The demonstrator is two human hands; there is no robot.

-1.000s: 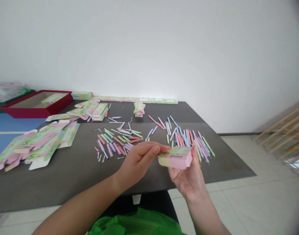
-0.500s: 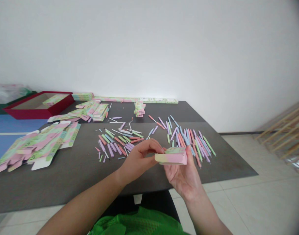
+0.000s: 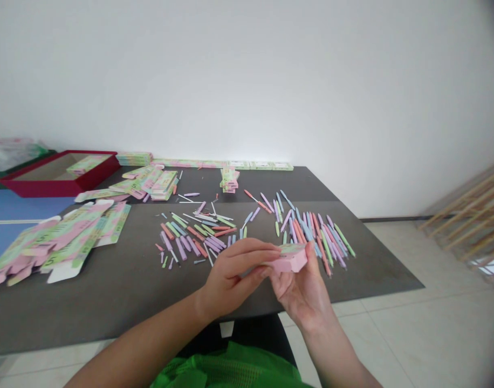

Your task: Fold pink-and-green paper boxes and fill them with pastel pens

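Note:
A small pink and green cardboard box [image 3: 290, 261] is held up over the front of the dark table, between both hands. My left hand [image 3: 239, 272] grips its left end, fingers over the top and thumb below. My right hand [image 3: 301, 291] supports it from underneath, with the thumb against the right end. Behind the hands, to the left, lie loose pen parts [image 3: 190, 242] in pastel colours, with thin white refills among them. On the right is a spread of pastel pens [image 3: 311, 231]. Whether anything is inside the box is hidden.
Flattened cartons [image 3: 73, 237] lie at the left. Behind them are more cartons [image 3: 144, 180] and a red tray [image 3: 61, 186] with a box inside. A small stack of boxes [image 3: 229, 179] stands mid-table; a row of boxes [image 3: 214, 164] lines the wall. The table's right edge borders open floor.
My left hand has shifted right along the box, and its fingers now cover the left end that showed before. My right hand has stayed nearly in place under the box.

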